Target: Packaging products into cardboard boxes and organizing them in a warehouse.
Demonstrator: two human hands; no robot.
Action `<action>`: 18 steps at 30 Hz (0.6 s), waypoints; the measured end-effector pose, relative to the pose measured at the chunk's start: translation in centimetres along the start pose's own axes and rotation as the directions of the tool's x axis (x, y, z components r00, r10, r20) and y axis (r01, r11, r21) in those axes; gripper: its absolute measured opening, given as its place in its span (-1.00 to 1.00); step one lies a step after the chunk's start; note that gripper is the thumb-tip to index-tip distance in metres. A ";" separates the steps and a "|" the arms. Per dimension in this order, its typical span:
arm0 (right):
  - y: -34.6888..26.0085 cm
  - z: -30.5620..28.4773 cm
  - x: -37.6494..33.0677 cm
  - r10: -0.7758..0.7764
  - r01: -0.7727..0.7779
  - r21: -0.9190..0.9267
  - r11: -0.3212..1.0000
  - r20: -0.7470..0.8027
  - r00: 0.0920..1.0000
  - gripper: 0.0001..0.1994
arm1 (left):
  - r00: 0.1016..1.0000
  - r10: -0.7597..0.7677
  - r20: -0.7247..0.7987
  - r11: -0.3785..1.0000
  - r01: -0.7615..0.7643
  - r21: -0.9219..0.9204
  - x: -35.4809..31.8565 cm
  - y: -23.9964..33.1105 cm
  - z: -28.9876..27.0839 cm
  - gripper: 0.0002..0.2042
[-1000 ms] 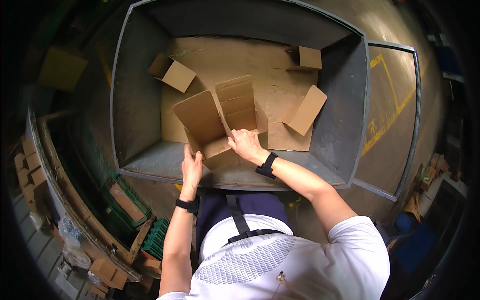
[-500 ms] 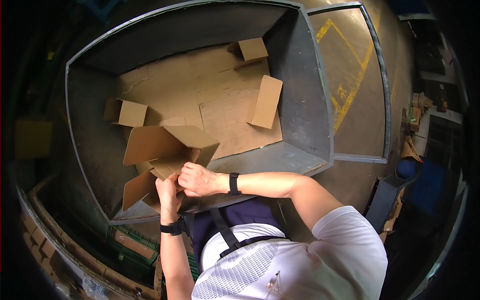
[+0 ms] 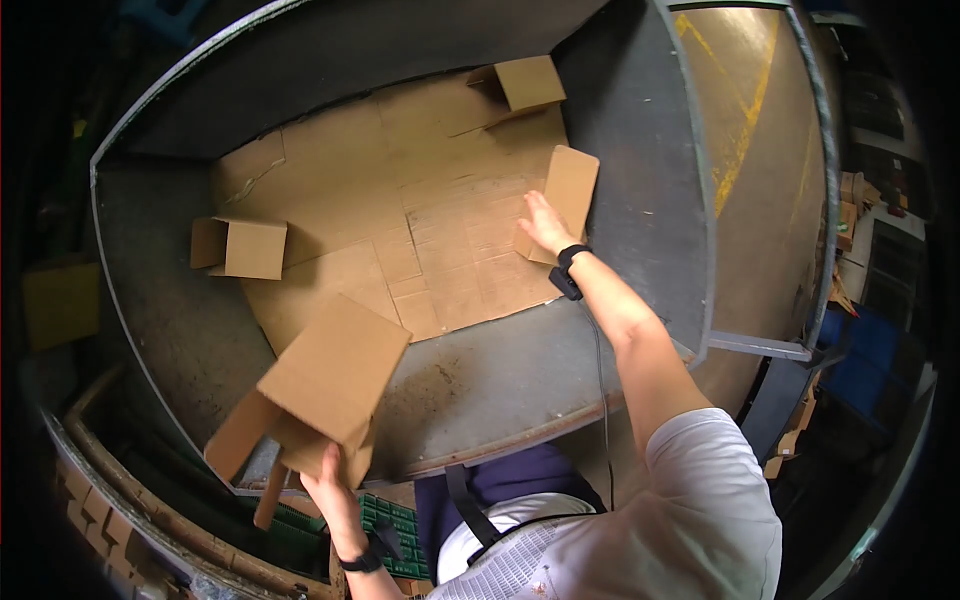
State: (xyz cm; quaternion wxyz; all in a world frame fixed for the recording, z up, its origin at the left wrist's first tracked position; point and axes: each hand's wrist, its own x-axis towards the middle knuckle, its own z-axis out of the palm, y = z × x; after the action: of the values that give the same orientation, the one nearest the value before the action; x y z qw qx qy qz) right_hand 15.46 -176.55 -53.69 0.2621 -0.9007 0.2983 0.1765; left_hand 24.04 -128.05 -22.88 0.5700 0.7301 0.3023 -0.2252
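Two hands worked at the grey metal bin (image 3: 640, 150). The left hand (image 3: 328, 487) gripped the lower flaps of an erected cardboard box (image 3: 335, 375), fingers closed on it, holding it tilted over the bin's near left edge. The right hand (image 3: 545, 222), fingers spread apart, lay on a flat folded carton (image 3: 567, 190) near the bin's right wall. Another open box (image 3: 240, 248) sat toward the left side, and one more (image 3: 527, 82) at the far right corner.
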 end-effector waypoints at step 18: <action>3.7 4.0 5.9 0.560 -0.442 -0.511 0.738 0.096 0.823 -0.67 | 0.988 -0.114 -0.101 0.963 0.135 0.235 -2.5 -0.6 2.0 -0.84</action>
State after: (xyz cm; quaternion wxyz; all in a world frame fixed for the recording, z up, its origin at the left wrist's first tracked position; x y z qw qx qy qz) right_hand 16.95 -179.42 -61.08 0.0143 -0.7927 0.4451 0.4163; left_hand 21.91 -130.36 -22.14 0.4482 0.7826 0.3421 -0.2639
